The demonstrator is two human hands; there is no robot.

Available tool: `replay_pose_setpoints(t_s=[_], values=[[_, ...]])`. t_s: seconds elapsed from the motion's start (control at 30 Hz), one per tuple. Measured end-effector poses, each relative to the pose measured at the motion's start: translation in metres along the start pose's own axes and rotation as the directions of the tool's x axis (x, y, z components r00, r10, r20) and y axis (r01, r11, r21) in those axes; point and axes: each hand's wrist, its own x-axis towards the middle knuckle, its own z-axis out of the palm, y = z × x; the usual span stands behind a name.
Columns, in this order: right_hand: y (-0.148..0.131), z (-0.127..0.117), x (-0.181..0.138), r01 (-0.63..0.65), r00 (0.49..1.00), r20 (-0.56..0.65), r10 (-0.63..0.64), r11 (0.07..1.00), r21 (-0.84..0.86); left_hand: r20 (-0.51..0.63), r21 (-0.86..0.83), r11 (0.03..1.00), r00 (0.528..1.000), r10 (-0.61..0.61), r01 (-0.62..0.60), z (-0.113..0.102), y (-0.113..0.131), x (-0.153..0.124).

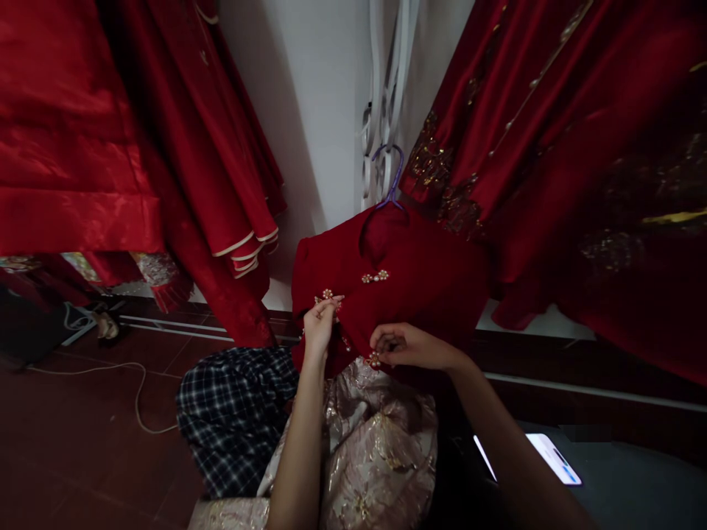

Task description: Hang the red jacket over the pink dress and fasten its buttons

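Observation:
A dark red garment (pixel 436 272) hangs on a purple hanger (pixel 395 177) in front of me. Flower-shaped ornaments with pearls dot its front, one pair (pixel 375 277) below the neckline. My left hand (pixel 319 327) pinches the garment's front beside a flower ornament (pixel 328 294); the fingertips cover what lies between them. Lower and to the right, my right hand (pixel 406 346) has its fingers curled together just above another flower ornament (pixel 374 359). Anything held in those fingers is hidden or too small to make out. Shiny pinkish-gold patterned fabric (pixel 381 442) lies below the hands.
Red garments (pixel 71 132) hang at left, and more with gold beading (pixel 436 158) at right. A dark plaid cloth (pixel 237 412) covers a knee at lower left. A lit phone (pixel 552 458) lies at lower right. A pale cable (pixel 144 390) crosses the tiled floor.

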Motion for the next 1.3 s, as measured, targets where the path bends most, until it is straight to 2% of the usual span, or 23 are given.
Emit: replay_pose_setpoints(t_s=[0.07,0.13,0.27,0.37,0.5,0.63,0.7,0.73,0.83,0.9,1.0,1.07,1.13,1.3], values=[[0.007,0.000,0.002,-0.002,1.000,-0.031,0.001,1.000,-0.023,-0.017,0.050,0.998,0.999,0.035,-0.034,0.001,-0.001,0.000],[0.019,-0.001,0.004,-0.005,0.995,-0.103,-0.001,0.998,-0.062,0.001,0.091,0.996,1.000,0.020,-0.020,0.001,0.000,-0.001],[0.051,-0.007,0.011,-0.081,0.956,-0.294,0.015,0.973,-0.215,0.104,0.178,0.976,0.983,-0.149,0.129,-0.002,0.001,-0.002],[0.068,-0.007,0.016,-0.125,0.927,-0.373,-0.030,0.915,-0.385,0.193,0.255,0.955,0.960,-0.201,0.149,-0.004,0.000,-0.004],[0.081,-0.003,0.023,-0.093,0.927,-0.360,-0.107,0.863,-0.496,0.263,0.355,0.933,0.951,-0.162,0.061,-0.004,-0.001,-0.007],[0.090,-0.004,0.026,-0.087,0.932,-0.334,-0.141,0.807,-0.584,0.309,0.493,0.856,0.951,-0.004,-0.157,0.006,0.011,-0.002],[0.093,-0.005,0.026,-0.080,0.934,-0.325,-0.147,0.801,-0.594,0.352,0.540,0.778,0.926,0.138,-0.321,0.017,0.024,0.005],[0.094,-0.006,0.026,-0.075,0.935,-0.321,-0.149,0.802,-0.592,0.388,0.560,0.717,0.896,0.216,-0.415,0.023,0.031,0.008],[0.095,-0.007,0.026,-0.060,0.936,-0.314,-0.161,0.806,-0.590,0.537,0.626,0.418,0.753,0.382,-0.658,0.044,0.050,0.018],[0.095,-0.007,0.027,-0.053,0.930,-0.319,-0.181,0.793,-0.606,0.633,0.646,0.212,0.670,0.388,-0.734,0.054,0.057,0.024],[0.097,-0.004,0.031,-0.071,0.900,-0.369,-0.233,0.757,-0.650,0.735,0.622,0.008,0.588,0.338,-0.783,0.064,0.062,0.032],[0.101,-0.001,0.034,-0.090,0.868,-0.415,-0.272,0.736,-0.671,0.774,0.598,-0.076,0.549,0.315,-0.798,0.068,0.064,0.037],[0.108,0.002,0.037,-0.096,0.843,-0.442,-0.306,0.723,-0.684,0.790,0.587,-0.121,0.533,0.305,-0.801,0.070,0.065,0.041],[0.126,0.009,0.037,-0.123,0.792,-0.483,-0.375,0.676,-0.726,0.789,0.594,-0.108,0.550,0.275,-0.797,0.072,0.065,0.048]])
